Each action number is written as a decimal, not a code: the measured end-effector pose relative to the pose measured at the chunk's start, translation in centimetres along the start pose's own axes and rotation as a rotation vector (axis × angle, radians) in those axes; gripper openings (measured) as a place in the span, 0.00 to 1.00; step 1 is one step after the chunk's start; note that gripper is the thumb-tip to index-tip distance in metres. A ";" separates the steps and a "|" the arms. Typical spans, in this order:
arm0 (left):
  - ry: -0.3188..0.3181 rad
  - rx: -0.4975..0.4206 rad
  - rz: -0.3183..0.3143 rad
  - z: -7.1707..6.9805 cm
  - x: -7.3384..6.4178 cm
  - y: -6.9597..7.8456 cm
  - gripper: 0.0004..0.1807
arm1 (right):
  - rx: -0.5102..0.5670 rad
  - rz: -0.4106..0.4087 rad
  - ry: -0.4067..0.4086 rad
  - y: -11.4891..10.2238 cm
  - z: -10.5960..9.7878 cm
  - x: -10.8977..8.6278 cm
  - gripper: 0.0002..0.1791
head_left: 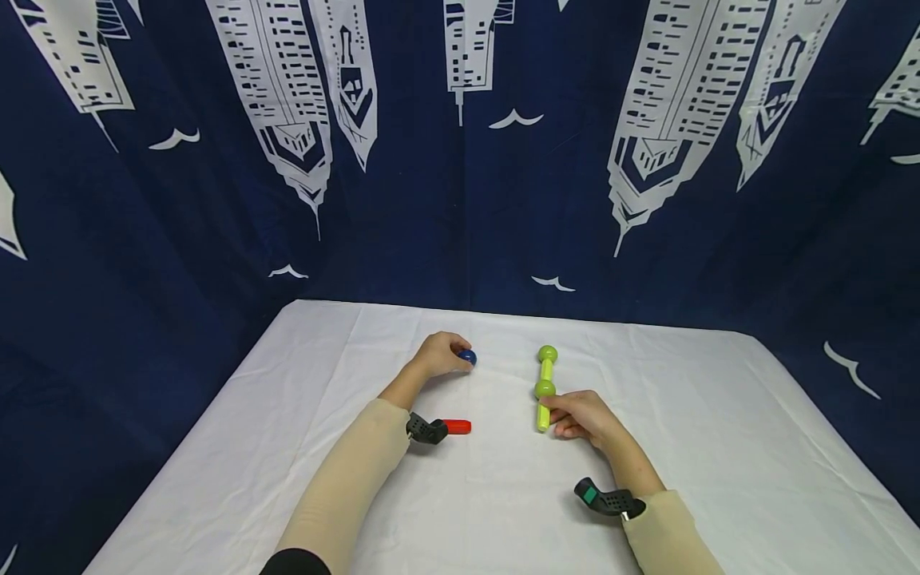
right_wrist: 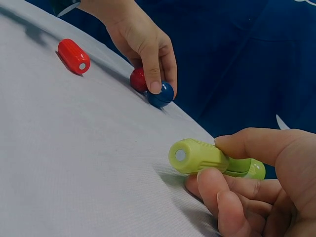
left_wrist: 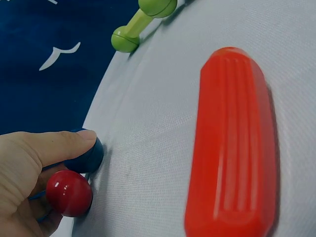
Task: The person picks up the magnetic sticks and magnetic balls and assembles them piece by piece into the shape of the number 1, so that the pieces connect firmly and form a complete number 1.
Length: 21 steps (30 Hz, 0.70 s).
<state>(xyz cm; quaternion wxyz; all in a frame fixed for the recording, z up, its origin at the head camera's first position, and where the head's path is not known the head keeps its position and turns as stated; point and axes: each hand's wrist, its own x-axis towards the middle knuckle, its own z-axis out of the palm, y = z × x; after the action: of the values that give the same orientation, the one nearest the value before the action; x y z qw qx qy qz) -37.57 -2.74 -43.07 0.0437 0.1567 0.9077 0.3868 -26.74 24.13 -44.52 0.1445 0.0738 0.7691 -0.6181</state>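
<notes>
My left hand [head_left: 441, 354] pinches a blue ball [right_wrist: 161, 95] at the far side of the white cloth. Against that ball sits a glossy red ball [left_wrist: 69, 193], under the fingers and hidden in the head view. Thumb and fingers of my right hand [head_left: 584, 417] hold the near green rod [right_wrist: 200, 157] of a joined green piece. This piece runs away from me: the held rod, a green ball [head_left: 545, 389], another rod and a second green ball [head_left: 548, 353] at the far end. The held rod's near end shows a pale round disc.
A loose red ribbed rod [left_wrist: 234, 148] lies on the cloth near my left wrist, partly covered by the black wrist camera [head_left: 427, 430] in the head view. A dark blue patterned curtain [head_left: 467, 200] hangs behind the table's far edge.
</notes>
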 end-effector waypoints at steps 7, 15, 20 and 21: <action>0.044 -0.041 0.026 0.0 -0.1 0.5 0.21 | -0.007 -0.001 -0.003 0.0 0.1 0.0 0.15; 0.064 -0.127 0.125 0.5 -1.1 2.0 0.21 | -0.014 0.004 0.003 0.0 0.1 0.1 0.15; 0.032 -0.172 0.150 1.2 -2.3 2.8 0.21 | -0.015 0.009 0.014 0.0 0.1 0.1 0.14; 0.025 -0.182 0.148 1.4 -2.6 3.0 0.21 | -0.017 0.012 0.017 0.0 0.1 0.2 0.14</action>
<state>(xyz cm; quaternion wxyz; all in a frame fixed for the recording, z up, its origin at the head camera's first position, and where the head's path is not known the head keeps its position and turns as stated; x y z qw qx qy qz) -34.04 -0.66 -41.98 0.0178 0.2138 0.8554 0.4715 -26.89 24.03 -44.62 0.1423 0.0825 0.7751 -0.6101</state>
